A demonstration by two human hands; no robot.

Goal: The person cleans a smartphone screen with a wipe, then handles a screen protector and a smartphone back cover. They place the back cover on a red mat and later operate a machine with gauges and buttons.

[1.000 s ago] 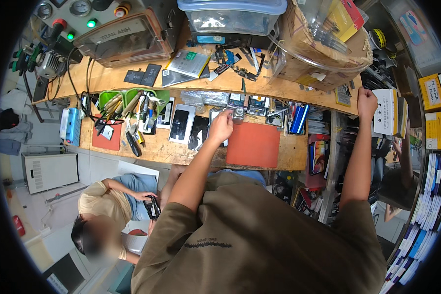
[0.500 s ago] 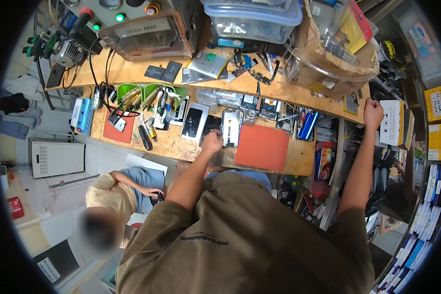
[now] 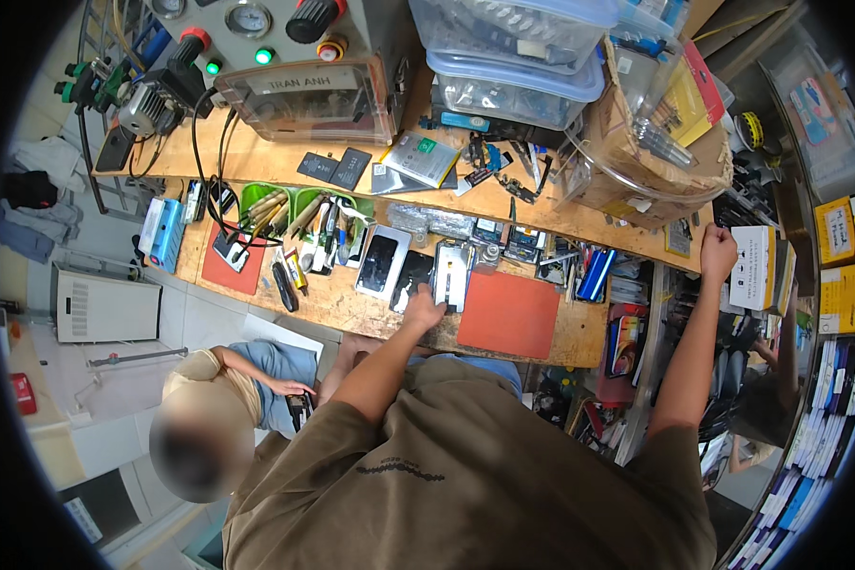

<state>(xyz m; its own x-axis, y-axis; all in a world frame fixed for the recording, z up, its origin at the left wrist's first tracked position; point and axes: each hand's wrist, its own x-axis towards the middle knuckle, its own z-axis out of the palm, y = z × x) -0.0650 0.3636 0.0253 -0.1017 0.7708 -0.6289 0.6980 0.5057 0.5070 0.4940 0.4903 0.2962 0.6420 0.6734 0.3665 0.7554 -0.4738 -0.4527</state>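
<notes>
My left hand is at the near end of a black phone panel on the workbench. Its fingers reach forward onto the panel and look slightly apart. To the left of that panel lies a white-framed phone with a dark screen. A silver-white phone housing is just right of the fingers. Far to the right, my right hand is closed at the end of the raised wooden shelf, beside a white box. Whatever its fingers close on is hidden.
An orange mat lies right of the phones. Green holders with tools stand at left, near a smaller orange mat. Plastic bins, a cardboard box and a grey machine crowd the shelf. Another person sits at left.
The view has tilted, so the bench sits lower in the picture. My left hand has drawn slightly nearer along the black panel, uncovering more of it. My right hand stays at the shelf end.
</notes>
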